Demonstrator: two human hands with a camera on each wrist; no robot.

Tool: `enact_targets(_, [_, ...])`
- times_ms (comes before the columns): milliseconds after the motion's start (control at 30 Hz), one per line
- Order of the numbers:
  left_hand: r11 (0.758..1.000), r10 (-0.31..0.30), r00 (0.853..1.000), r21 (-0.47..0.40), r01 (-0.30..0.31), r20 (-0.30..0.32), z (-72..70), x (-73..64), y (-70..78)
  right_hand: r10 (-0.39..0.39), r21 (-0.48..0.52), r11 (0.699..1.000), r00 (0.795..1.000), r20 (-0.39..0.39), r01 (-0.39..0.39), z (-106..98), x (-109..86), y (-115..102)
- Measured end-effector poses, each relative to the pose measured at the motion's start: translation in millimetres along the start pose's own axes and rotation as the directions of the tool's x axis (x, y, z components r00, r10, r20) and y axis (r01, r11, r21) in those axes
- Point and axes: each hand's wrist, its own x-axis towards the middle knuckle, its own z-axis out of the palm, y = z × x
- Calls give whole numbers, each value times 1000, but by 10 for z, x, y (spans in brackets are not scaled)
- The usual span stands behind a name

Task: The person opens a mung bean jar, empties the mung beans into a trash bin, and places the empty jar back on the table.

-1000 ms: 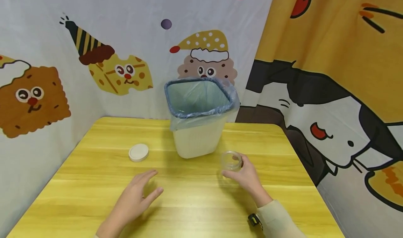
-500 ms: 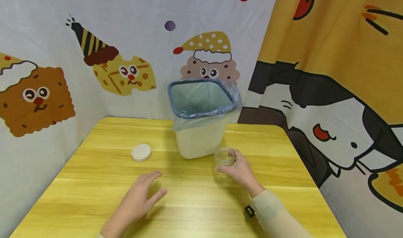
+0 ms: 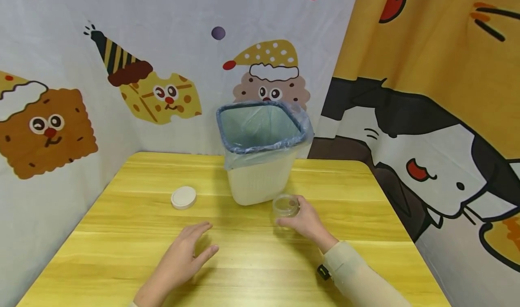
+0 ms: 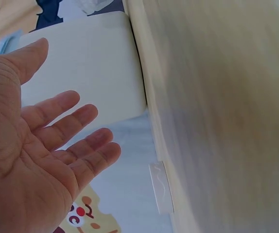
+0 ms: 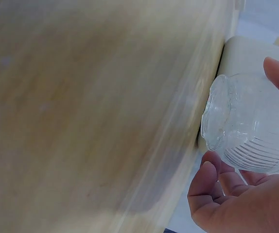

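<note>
In the head view, my right hand (image 3: 306, 221) grips a small clear glass jar (image 3: 285, 206), thumb on its near side and fingers behind it. The right wrist view shows the jar (image 5: 256, 119) with a wavy base and ribbed side, close over the table. My left hand (image 3: 180, 255) hovers over the table at the left, fingers spread and holding nothing. Its palm (image 4: 27, 174) faces the left wrist camera. A round white lid (image 3: 183, 197) lies flat on the table beyond the left hand.
A white bin (image 3: 260, 178) with a translucent bluish liner stands at the middle back of the yellow wooden table (image 3: 134, 239), just behind the jar. Curtains with cartoon prints (image 3: 170, 36) hang behind and to the right. A small dark strap piece (image 3: 323, 272) hangs under the right sleeve.
My right hand has carried the jar a short way left, to in front of the bin's lower right corner. The left hand has hardly moved; the head view has shifted slightly.
</note>
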Motion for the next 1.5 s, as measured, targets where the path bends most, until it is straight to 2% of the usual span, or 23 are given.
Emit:
enact_targets(333, [1000,-20,1000,-7,20,15,4,11,20,12,16,1000,1000,23,-12,32,21,-12])
enact_targets(867, [999,-39,999,-8,39,27,-3,31,50,-13,-12,1000,1000,8,13,107,38,23])
enact_targets(1100, [999,-45,998,-11,46,36,-11,33,70,-37,-25,999,999,30,38,97,11,18])
enact_targets(1267, [999,-47,998,-5,47,33,-20,42,80,-88,-34,995,995,50,90,33,-14,-1])
enact_targets(1500, [1000,-29,999,-5,29,33,-8,63,67,-117,-124,984,989,87,127,-48,-54,-19])
